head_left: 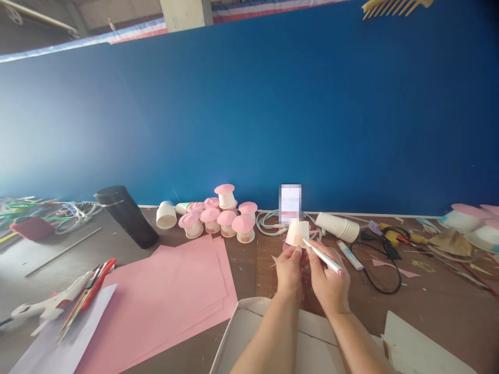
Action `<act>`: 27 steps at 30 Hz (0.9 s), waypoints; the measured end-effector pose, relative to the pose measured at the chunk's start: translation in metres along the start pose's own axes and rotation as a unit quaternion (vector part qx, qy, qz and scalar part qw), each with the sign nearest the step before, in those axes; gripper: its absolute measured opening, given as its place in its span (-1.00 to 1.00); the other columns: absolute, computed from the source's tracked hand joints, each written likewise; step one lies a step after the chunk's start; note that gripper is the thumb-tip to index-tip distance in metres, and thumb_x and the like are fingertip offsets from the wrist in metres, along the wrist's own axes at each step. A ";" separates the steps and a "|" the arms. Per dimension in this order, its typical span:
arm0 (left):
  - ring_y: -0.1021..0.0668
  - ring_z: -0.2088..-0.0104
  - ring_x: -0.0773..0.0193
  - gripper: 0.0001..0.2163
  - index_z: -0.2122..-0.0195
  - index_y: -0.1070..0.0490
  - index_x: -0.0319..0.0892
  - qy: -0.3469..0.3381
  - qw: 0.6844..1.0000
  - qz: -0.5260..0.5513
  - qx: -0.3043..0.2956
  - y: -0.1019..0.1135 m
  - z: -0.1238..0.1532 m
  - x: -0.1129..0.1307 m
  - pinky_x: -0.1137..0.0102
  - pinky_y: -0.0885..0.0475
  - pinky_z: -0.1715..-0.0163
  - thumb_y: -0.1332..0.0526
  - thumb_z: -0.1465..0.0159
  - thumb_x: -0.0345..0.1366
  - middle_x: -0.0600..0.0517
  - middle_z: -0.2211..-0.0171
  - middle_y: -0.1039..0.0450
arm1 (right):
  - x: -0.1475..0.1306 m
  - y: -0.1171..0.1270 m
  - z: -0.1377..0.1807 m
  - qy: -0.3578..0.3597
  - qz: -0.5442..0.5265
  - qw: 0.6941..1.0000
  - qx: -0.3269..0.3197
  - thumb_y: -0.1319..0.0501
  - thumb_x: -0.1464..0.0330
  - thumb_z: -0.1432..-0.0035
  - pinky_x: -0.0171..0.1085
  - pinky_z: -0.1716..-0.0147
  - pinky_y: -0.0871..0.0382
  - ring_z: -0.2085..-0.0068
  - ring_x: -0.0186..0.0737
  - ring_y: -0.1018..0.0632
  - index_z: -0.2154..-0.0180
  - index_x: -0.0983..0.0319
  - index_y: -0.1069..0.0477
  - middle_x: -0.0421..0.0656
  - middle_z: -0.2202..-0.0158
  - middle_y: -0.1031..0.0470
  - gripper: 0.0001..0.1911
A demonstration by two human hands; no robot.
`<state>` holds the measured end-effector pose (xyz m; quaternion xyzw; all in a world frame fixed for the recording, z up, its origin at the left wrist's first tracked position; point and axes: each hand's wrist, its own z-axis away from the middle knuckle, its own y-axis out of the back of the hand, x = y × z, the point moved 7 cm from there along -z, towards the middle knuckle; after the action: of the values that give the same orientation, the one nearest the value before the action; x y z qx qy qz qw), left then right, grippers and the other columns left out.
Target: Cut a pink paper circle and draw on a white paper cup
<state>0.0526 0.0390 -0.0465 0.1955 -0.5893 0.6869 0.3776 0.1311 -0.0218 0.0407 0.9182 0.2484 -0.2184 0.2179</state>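
My left hand (289, 271) grips a white paper cup (298, 231) near its rim; the cup is upside down and has a small pinkish patch on its side. In my right hand (330, 280) is a white marker (326, 258) with a pink end, its tip against or very near that patch. Several upturned cups with pink paper tops (210, 221) stand together to the left of my hands. On the right lies a nested stack of white paper cups (337, 227).
Pink paper sheets (171, 296), a glue gun (50, 306) and a red-handled cutter (93, 284) lie left, with a black tumbler (128, 215) behind. A white box lid (249, 332) sits under my forearms. Cables (390, 254) and paper scraps lie right. A blue panel (249, 114) stands behind.
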 end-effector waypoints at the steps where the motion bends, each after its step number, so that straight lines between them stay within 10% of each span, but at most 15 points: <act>1: -0.48 0.48 0.34 -0.61 0.32 -0.54 -0.27 0.001 1.000 -0.005 0.003 0.000 0.000 0.000 0.48 -0.36 0.50 -0.41 0.00 -0.04 -0.04 0.45 -0.48 | 0.000 0.000 0.000 -0.001 0.001 1.000 -0.001 -0.20 0.35 -0.27 -0.18 0.12 -0.45 0.13 -0.14 -0.56 0.09 0.23 -0.52 -0.07 0.18 -0.58 -0.79; 27: -0.42 0.50 0.32 -0.66 0.37 -0.58 -0.24 -0.005 0.992 -0.125 0.026 0.000 0.004 0.005 0.46 -0.32 0.50 -0.36 -0.02 -0.02 -0.01 0.52 -0.45 | -0.001 0.000 -0.003 -0.012 -0.001 1.000 -0.001 -0.19 0.33 -0.28 -0.16 0.07 -0.45 0.13 -0.15 -0.57 0.12 0.22 -0.53 -0.07 0.19 -0.60 -0.80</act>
<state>0.0485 0.0365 -0.0419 0.2810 -0.5443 0.6484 0.4521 0.1310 -0.0213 0.0436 0.9151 0.2469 -0.2292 0.2216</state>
